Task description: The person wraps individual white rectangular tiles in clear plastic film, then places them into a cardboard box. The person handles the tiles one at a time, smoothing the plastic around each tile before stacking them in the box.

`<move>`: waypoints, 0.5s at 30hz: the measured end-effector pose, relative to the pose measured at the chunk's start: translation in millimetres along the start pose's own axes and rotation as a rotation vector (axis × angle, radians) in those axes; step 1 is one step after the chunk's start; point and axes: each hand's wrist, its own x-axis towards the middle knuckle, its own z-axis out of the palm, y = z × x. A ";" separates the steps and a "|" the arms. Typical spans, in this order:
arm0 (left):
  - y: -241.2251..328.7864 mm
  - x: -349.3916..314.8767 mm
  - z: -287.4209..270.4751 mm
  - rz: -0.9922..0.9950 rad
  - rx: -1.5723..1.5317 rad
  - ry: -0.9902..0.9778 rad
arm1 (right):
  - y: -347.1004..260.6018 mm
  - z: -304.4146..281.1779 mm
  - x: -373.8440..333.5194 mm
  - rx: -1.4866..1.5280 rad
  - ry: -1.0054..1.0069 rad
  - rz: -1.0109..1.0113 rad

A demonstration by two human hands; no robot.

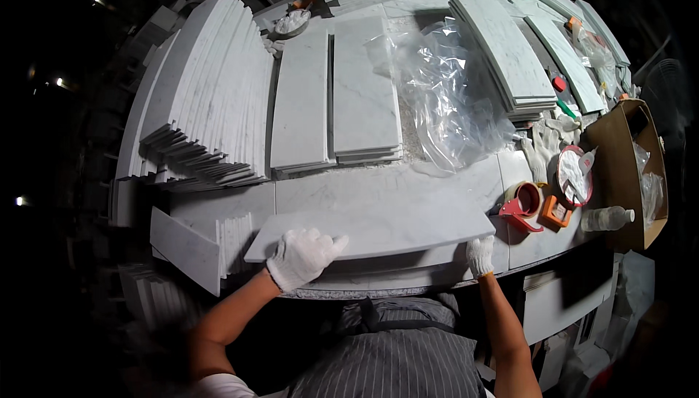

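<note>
A white, grey-veined marble slab (397,223) is held lengthwise over the near side of the worktable (531,250). Its left end is grasped by the gloved left hand (302,258), its right corner by the gloved right hand (480,256). Beyond, two flat slab stacks (368,100) are flanked by upright slabs (211,92) and crumpled clear plastic sheeting (448,100).

White slab (393,222) — long, thin | crosswise, broad face up | near table edge (335,293)
</note>
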 end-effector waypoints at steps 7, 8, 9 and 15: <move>35.8 -39.3 54.7 -0.005 0.084 0.091 | -26.7 -2.3 10.5 0.551 -0.163 0.038; 38.6 -41.8 59.2 -0.003 0.090 0.105 | -24.4 -5.9 14.0 0.540 -0.192 0.086; 40.9 -42.9 61.8 0.000 0.097 0.121 | -24.6 -11.5 18.2 0.530 -0.220 0.133; 66.2 -55.2 93.4 -0.191 0.008 0.200 | -56.1 -22.0 18.4 0.474 -0.272 0.345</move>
